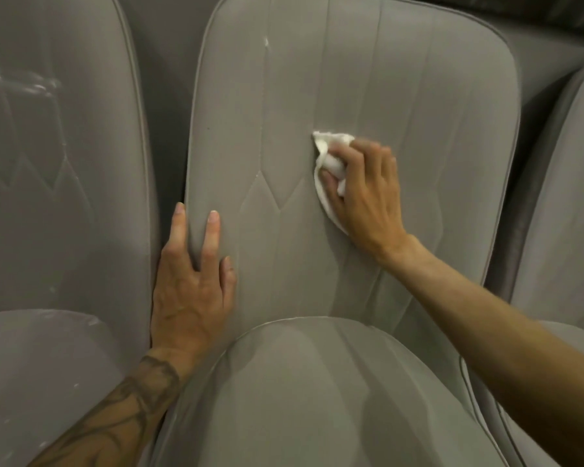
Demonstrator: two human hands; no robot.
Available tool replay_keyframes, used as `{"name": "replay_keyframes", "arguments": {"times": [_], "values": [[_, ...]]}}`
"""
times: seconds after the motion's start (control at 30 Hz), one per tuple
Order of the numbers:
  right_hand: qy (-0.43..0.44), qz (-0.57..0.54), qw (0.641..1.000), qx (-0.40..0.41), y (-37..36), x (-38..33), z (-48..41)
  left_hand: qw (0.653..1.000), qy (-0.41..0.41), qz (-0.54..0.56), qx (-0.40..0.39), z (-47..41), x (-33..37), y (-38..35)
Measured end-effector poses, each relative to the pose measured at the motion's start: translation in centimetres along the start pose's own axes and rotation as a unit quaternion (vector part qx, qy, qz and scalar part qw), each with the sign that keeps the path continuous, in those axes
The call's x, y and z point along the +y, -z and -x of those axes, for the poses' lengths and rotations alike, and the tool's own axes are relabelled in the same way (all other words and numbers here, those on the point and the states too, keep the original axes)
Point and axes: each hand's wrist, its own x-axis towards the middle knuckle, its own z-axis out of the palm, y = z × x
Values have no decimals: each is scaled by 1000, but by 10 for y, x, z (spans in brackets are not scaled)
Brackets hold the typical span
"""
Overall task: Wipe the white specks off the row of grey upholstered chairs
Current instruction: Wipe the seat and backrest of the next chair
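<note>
Middle chair (418,112) is soft matte grey fabric, tall rounded back with a piped edge, long stitched seams running down into a zigzag diamond pattern, and a plump rounded seat cushion (300,399) at 6 o'clock. The right hand (368,197) has its fingers curled round a crumpled white cloth (324,143) and presses it flat against the backrest, a bit toward 1 o'clock from the middle of the back. The wad pokes out past the fingertips toward 11 o'clock, the thumb sits on top of it, and a thin flap trails out under the palm toward 7 o'clock. The left hand (189,298) just lies on the backrest's 9 o'clock edge, fingers straight, holding nothing. A few white specks (267,42) sit up at 11 o'clock on a seam, well clear of the cloth. The left chair (64,197) has whitish smears (34,87) on its back, and the right chair (570,197) is only partly in view.
</note>
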Motion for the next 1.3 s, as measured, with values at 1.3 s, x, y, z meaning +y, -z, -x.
{"name": "replay_keyframes", "arguments": {"times": [1.3], "values": [[3, 18, 1000, -8, -29, -31, 103, 1000, -7, 9, 0, 2, -1, 0]]}}
